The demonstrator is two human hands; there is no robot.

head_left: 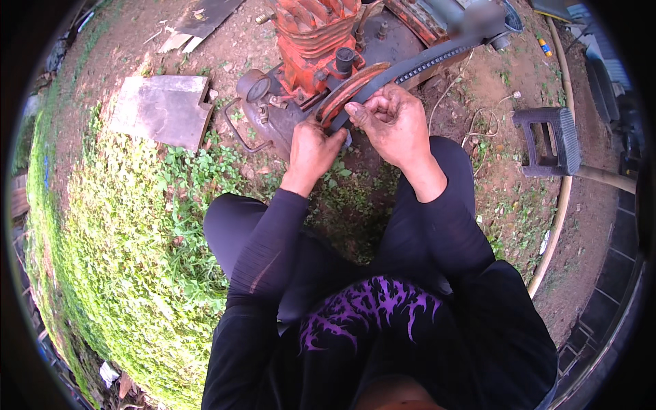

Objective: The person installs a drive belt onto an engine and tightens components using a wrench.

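Observation:
A black drive belt [403, 74] with a notched inner face slants from the upper right down to the rusty red pulley [342, 93] of an air compressor. My left hand [313, 152] is closed at the pulley's lower end, its thumb near the belt and its fingertips hidden behind the rim. On the belt's near side, my right hand [398, 130] has its fingers curled and its thumb against the belt's edge. Beyond the pulley stands the red finned compressor head [316, 34], mounted on a dark tank. A round gauge [257, 89] sits left of it, by a bent metal handle [236, 130].
A worn board [164, 109] lies on the soil to the left, beside grass. Right of my knee is a dark plastic stool [557, 140]. A long pale pole [564, 198] and a thin cord [478, 130] lie on that side. Another dark board [205, 17] lies far left.

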